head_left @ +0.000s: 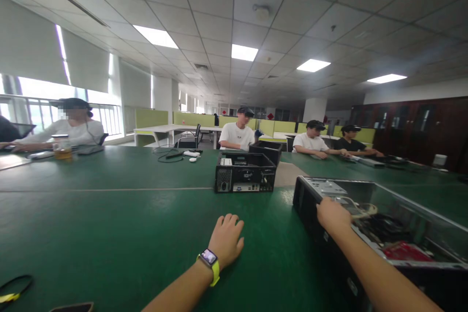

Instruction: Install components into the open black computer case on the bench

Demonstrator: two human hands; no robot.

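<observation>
My left hand (227,240) lies on the green tabletop (146,234) with its fingers stretched out, holding nothing. On that wrist is a smartwatch (209,257) with a yellow-green band. At the right, my right hand (334,215) is closed over the near upper edge of a black computer case (310,207). The case is open at the top. Inside it show pale cables (365,210), dark parts and a red circuit board (407,251). My right forearm hides part of the near wall.
Another open computer case (245,178) stands mid-table, a person (237,135) behind it. More people sit at the far right and left. Cables (168,155) and a jar of amber liquid (62,147) lie farther left. A black cord (22,278) is near left.
</observation>
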